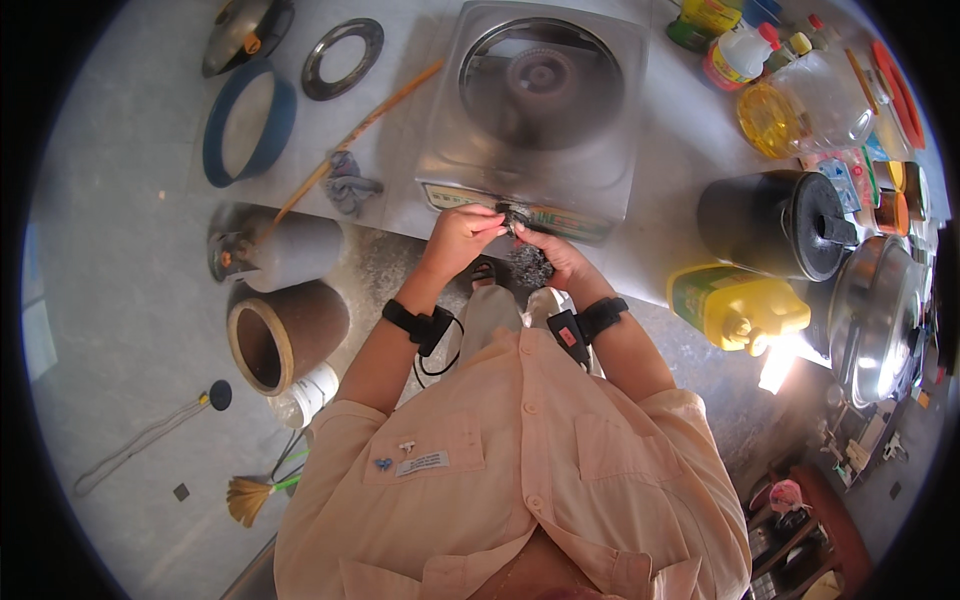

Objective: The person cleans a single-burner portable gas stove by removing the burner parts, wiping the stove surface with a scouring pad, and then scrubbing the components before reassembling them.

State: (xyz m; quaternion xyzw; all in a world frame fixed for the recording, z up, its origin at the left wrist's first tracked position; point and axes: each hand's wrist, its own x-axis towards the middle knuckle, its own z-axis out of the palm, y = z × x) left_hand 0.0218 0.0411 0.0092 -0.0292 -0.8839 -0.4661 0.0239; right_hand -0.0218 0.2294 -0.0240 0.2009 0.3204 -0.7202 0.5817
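Observation:
Both hands meet in front of the control panel [574,223] of a single-burner steel gas stove [442,154]. My left hand [466,234] pinches a small dark part [511,223], possibly a stove knob, between thumb and fingertips. With its thumb against that same part, my right hand [561,259] also holds a grey steel wool scrubber [529,266], which hangs below the palm. More grey wiry material shows just above the fingertips, and whether it is the same scrubber I cannot tell. The round burner [541,73] sits uncovered inside the stove's opening.
Left on the counter are a steel ring [312,73], a blue ring [217,135] and a grey rag [351,187]. An orange hose [330,157] runs to a gas cylinder [300,251]. Rightward stand a black pot [750,221], a yellow jug [720,304] and an oil bottle [817,105].

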